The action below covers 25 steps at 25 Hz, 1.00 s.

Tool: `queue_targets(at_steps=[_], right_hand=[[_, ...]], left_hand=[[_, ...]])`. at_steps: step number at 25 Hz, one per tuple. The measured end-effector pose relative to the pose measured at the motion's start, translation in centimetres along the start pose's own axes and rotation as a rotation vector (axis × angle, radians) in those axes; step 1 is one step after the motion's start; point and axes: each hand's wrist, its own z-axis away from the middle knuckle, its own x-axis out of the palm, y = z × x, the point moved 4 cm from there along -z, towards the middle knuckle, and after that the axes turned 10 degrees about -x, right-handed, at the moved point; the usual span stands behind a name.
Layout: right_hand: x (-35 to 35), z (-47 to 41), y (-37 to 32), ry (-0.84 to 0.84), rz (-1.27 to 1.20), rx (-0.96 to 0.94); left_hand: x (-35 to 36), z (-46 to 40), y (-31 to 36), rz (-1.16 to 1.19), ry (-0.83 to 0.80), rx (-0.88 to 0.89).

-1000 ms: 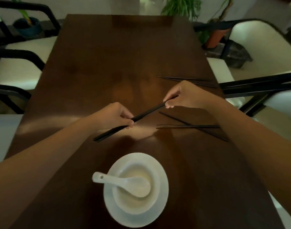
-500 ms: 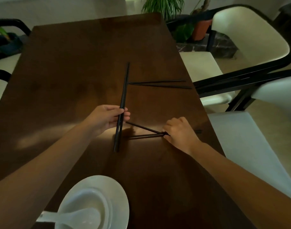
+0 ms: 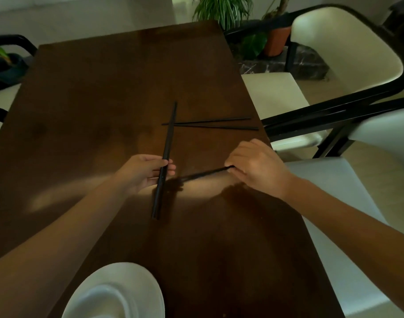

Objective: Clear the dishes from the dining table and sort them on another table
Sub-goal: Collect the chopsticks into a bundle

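Counts: 2 hands, left hand (image 3: pixel 143 171) and right hand (image 3: pixel 257 166). Black chopsticks: 1 bunch (image 3: pixel 166 157) gripped in left hand, stick count unclear; 1 bunch (image 3: pixel 204 174) pinched in right hand, count unclear; 2 loose chopsticks (image 3: pixel 210 124) beyond both hands. 1 white plate (image 3: pixel 148 285) below left hand with 1 bowl (image 3: pixel 100 304) on it. 2 cream chairs (image 3: pixel 348 51) right of right hand.

Loose chopsticks (image 3: pixel 210 124) on table (image 3: pixel 104 92) beyond hands, plate (image 3: pixel 136 278) nearest

The room is dim, and the dark wooden table (image 3: pixel 104 99) soaks up most of the light. A soft bright patch glares off its surface just below the hands, with their shadows falling across it. Wide-angle distortion bows the table's edges. The white plate (image 3: pixel 148 285) at its near edge is slightly overexposed and soft.
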Motion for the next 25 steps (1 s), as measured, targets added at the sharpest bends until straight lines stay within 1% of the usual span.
queue_targets(at_steps=[1,3,4,6,8,10,14,16,18,21,23,25], right_hand=[[-0.6,-0.4,0.5,0.061,-0.159,0.197],[-0.4,-0.9,1.4,0.194,-0.637,0.643],[0.4,-1.0,1.3,0.244,-0.862,0.805],[2.1,-1.4,0.6,0.279,-1.128,0.979],[3.3,-1.9,-0.2,0.290,-1.221,1.037],[4.2,-2.2,-0.3,0.299,-1.182,1.077],[5.4,-3.1,-0.1,0.247,-1.054,1.085],[6.0,-3.6,-0.1,0.215,-1.030,1.102],[6.5,-4.2,-0.1,0.207,-1.080,1.149],[7.1,-5.3,0.0,0.232,-1.126,1.187],[7.6,-6.5,-0.1,0.241,-1.126,1.163],[8.2,-7.8,-0.1,0.208,-1.138,1.096]], left_hand=[[0.7,0.0,-0.1,0.062,-0.033,0.014],[2.1,0.0,-0.3,0.178,-0.069,0.039],[2.9,0.1,-0.4,0.219,-0.084,0.043],[4.6,0.1,-0.5,0.273,-0.150,0.045],[6.2,0.4,-0.6,0.269,-0.239,0.040],[7.0,0.5,-0.7,0.228,-0.292,0.042],[6.8,-0.1,-1.4,0.201,-0.300,0.061],[6.6,-0.2,-1.8,0.208,-0.305,0.059],[6.3,-0.4,-2.1,0.204,-0.275,0.070],[5.8,-0.8,-2.2,0.232,-0.178,0.093],[5.4,-1.1,-1.9,0.325,-0.127,0.107],[4.7,-1.4,-1.6,0.429,-0.088,0.085]])
